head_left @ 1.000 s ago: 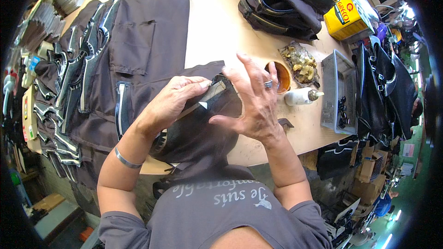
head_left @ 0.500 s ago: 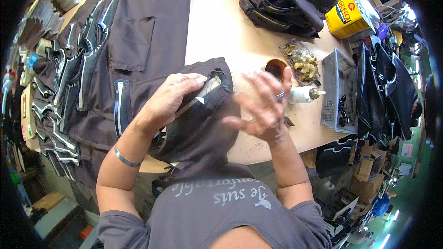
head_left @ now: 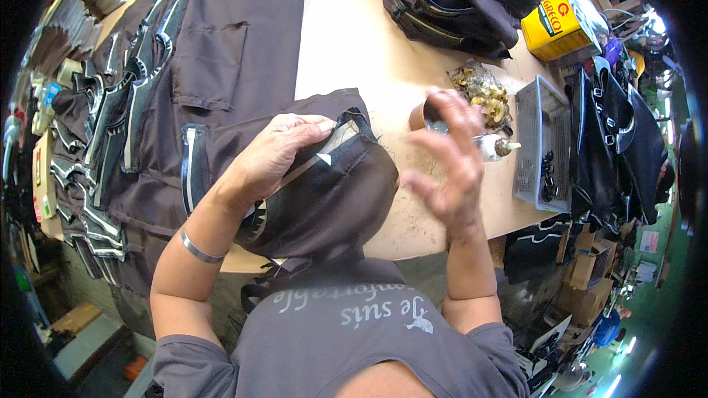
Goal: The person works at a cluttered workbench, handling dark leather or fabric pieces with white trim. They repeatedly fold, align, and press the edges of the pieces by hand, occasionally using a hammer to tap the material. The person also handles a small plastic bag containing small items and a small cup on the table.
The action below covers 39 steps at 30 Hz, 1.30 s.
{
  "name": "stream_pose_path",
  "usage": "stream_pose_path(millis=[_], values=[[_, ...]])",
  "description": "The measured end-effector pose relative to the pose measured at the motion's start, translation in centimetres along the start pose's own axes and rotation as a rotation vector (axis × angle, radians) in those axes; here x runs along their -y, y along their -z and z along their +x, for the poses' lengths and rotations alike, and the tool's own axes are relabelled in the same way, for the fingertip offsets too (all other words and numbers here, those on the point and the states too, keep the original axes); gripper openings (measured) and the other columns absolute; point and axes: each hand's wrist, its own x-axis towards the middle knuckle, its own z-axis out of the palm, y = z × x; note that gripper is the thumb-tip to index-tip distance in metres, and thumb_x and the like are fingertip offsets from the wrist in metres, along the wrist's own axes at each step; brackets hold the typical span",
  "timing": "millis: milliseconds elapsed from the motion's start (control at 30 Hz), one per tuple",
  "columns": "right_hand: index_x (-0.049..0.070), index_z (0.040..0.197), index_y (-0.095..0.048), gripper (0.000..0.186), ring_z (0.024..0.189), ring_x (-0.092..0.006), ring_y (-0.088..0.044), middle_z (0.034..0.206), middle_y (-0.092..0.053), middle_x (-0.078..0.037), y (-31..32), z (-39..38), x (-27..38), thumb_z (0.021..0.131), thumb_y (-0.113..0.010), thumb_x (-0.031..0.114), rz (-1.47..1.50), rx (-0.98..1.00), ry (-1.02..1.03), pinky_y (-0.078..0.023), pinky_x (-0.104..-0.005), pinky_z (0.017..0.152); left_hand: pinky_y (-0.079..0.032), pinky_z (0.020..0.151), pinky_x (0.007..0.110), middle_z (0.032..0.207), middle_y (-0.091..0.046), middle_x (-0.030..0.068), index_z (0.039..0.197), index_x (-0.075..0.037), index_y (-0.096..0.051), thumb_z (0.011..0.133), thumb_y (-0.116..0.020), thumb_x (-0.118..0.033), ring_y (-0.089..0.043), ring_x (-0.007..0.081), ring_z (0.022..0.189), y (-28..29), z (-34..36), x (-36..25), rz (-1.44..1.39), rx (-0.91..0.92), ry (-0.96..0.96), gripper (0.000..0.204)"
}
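Note:
My left hand (head_left: pixel 284 149) is closed, thumb against fingers, on the upper edge of a dark brown fabric piece (head_left: pixel 332 195). A pale strip and a small white triangle show along that folded edge. The fabric bulges toward my body and hangs at the table's near edge. Over the table to the right, my right hand (head_left: pixel 453 158) is raised with its fingers spread, slightly blurred, and nothing shows in it. Just behind its fingers stand a brown cup (head_left: pixel 417 116) and a white bottle (head_left: pixel 490 148), both partly hidden by the hand.
Stacked dark fabric pieces with pale-edged trim (head_left: pixel 136 96) cover the table's left side. Beyond the cup lie a plastic bag of yellowish bits (head_left: pixel 490 103), a grey basket (head_left: pixel 525 155) and a yellow can (head_left: pixel 553 29). Dark bags (head_left: pixel 450 7) lie at the far right; black bags (head_left: pixel 616 140) hang beyond the basket.
My right hand has moved right, away from the fabric, and the cup now shows left of its fingers. The fabric's right side bulges out more. My left hand keeps its hold.

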Motion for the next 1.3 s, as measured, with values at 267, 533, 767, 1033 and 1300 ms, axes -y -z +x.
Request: stream_pose_path(millis=[267,533,767,1033,1300], values=[[0.014,0.111,-0.056,0.063,0.12,-0.0297,-0.035,0.127,-0.044,-0.007,-2.7,-0.9,2.3,0.075,-0.042,0.063,-0.194,-0.029,0.176,-0.005,-0.0593,0.101,-0.043,0.072,0.02,0.085,-0.061,0.0017,0.092,0.001,-0.061,0.087,-0.049,-0.015,-0.053,0.006,0.075,-0.1,-0.4,0.2,-0.034,0.046,-0.032,0.02],[0.012,0.1,-0.062,0.06,0.121,-0.0311,-0.034,0.123,-0.047,-0.009,-2.9,-1.5,1.8,0.074,-0.046,0.064,-0.174,0.01,0.18,-0.005,-0.0528,0.104,-0.042,0.074,0.02,0.086,-0.061,0.0022,0.092,0.001,-0.061,0.087,-0.048,-0.014,-0.053,0.0062,0.076,0.3,-0.6,0.7,-0.057,-0.039,-0.03,0.02],[0.013,0.102,-0.06,0.058,0.121,-0.0311,-0.033,0.126,-0.044,-0.007,-2.8,-0.4,2.8,0.075,-0.044,0.062,-0.057,-0.027,0.103,-0.004,-0.0574,0.102,-0.043,0.074,0.021,0.087,-0.062,0.0036,0.093,0.002,-0.061,0.088,-0.047,-0.013,-0.054,0.007,0.077,0.3,-0.5,0.6,-0.076,0.022,-0.012,0.021],[0.018,0.108,-0.057,0.056,0.124,-0.0319,-0.029,0.132,-0.038,-0.007,-4.0,-0.9,2.3,0.074,-0.046,0.061,-0.128,0.065,0.099,-0.003,-0.0603,0.1,-0.043,0.074,0.022,0.086,-0.061,0.0035,0.094,0.003,-0.06,0.088,-0.046,-0.014,-0.053,0.0081,0.078,0.7,-0.4,1.8,-0.085,-0.015,0.012,0.022],[0.02,0.108,-0.058,0.058,0.124,-0.0313,-0.028,0.134,-0.035,-0.006,-4.5,-0.7,2.2,0.072,-0.044,0.064,-0.071,0.122,0.164,-0.002,-0.0587,0.101,-0.041,0.074,0.022,0.086,-0.059,0.0027,0.091,0.002,-0.06,0.09,-0.045,-0.019,-0.052,0.0073,0.079,0.4,-0.5,2.4,-0.087,-0.037,0.042,0.026]])
